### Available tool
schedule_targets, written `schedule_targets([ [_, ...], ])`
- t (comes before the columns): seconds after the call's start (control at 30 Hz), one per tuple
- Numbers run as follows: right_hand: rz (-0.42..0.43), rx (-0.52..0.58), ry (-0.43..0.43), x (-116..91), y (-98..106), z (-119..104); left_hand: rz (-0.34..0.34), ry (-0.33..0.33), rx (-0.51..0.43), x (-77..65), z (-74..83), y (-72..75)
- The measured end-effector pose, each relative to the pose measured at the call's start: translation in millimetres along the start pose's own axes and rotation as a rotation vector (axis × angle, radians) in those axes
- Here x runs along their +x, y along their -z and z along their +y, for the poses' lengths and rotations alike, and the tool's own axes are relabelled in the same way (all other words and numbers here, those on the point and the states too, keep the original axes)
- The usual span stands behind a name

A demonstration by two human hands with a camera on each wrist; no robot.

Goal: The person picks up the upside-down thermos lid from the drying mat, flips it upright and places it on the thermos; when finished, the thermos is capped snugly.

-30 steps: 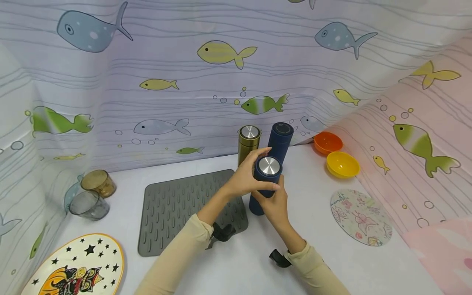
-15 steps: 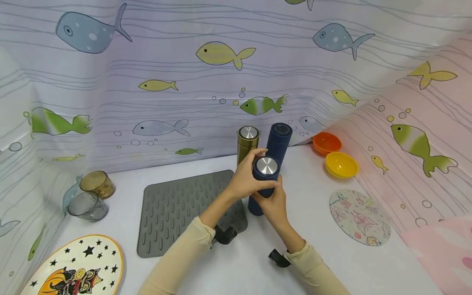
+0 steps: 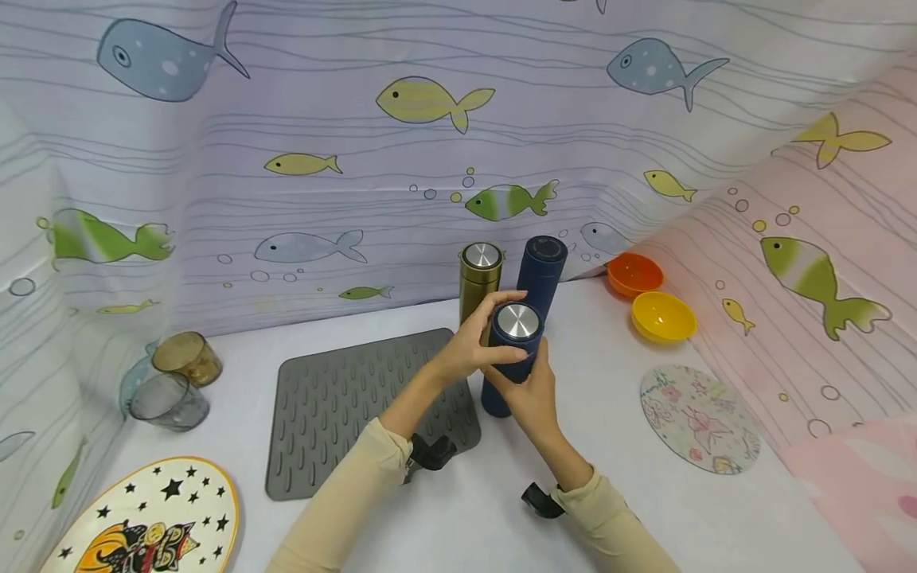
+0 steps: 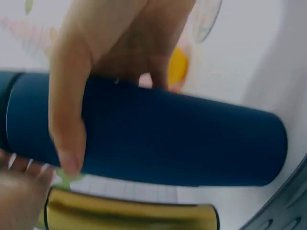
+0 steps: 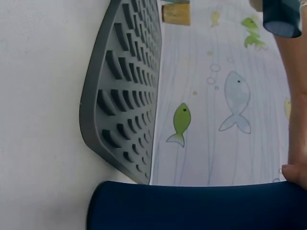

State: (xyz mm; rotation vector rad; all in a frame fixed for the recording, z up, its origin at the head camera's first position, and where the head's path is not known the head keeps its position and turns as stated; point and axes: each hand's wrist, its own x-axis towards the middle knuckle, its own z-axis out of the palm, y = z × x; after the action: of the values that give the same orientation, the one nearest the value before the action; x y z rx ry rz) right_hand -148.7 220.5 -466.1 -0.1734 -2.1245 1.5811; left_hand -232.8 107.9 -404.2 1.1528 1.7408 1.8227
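A dark blue thermos bottle (image 3: 512, 368) with a shiny silver-topped lid (image 3: 519, 321) stands upright beside the grey mat, its body also filling the left wrist view (image 4: 182, 134). My left hand (image 3: 469, 346) curls round its upper end, thumb across the front just below the lid. Lower down, my right hand (image 3: 532, 394) grips the body from the right; its thumb lies across the bottle in the left wrist view. Just behind stand a gold thermos bottle (image 3: 478, 286) and a second dark blue thermos bottle (image 3: 542, 274). The right wrist view shows only the blue bottle's lower part (image 5: 201, 206).
A grey ridged mat (image 3: 365, 410) lies left of the bottles. Two glass cups (image 3: 172, 400) stand at far left, above a star-patterned plate (image 3: 154, 497). On the right are an orange bowl (image 3: 634, 275), a yellow bowl (image 3: 663, 317) and a round floral mat (image 3: 700, 419).
My left hand has turned slightly at the bottle's top, its thumb shifting left across the front. My right hand and the bottles stay nearly in place.
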Motion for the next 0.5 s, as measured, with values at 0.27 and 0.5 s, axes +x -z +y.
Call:
schedule_targets([
  [0.27, 0.007, -0.006, 0.028, -1.9, 1.9, 0.7, 0.028, -0.013, 0.007, -1.5, 0.8, -1.8],
  [0.5, 0.010, -0.013, 0.031, -2.5, 1.7, 2.7, 0.024, -0.002, 0.021, -2.9, -3.4, 2.1],
])
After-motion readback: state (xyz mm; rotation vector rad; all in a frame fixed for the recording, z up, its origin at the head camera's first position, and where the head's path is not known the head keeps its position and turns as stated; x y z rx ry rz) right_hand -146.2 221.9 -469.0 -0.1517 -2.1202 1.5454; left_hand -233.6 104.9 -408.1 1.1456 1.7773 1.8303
